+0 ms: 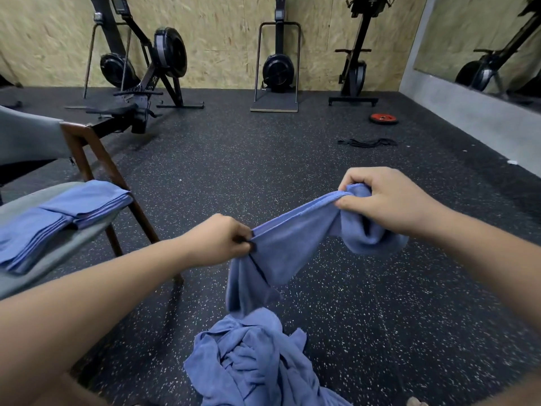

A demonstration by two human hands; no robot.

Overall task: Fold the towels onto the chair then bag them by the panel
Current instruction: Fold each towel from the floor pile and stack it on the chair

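We stretch a blue towel (281, 247) by its top edge in mid-air, left hand (218, 240) and right hand (383, 197) each pinching an end. Its tail drops to the loose pile (251, 361) on the near floor. Folded towels (58, 221) lie on the chair (87, 159) at left, with open speckled floor (263, 159) beyond.

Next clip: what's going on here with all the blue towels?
A person is working through towels in a gym room. The left hand pinches one edge of a blue towel and the right hand grips a bunched part of it, so it is stretched in the air between them. Its lower end hangs down to a crumpled pile of towels on the floor. Folded towels already lie on the chair at the left. No bag is in view.
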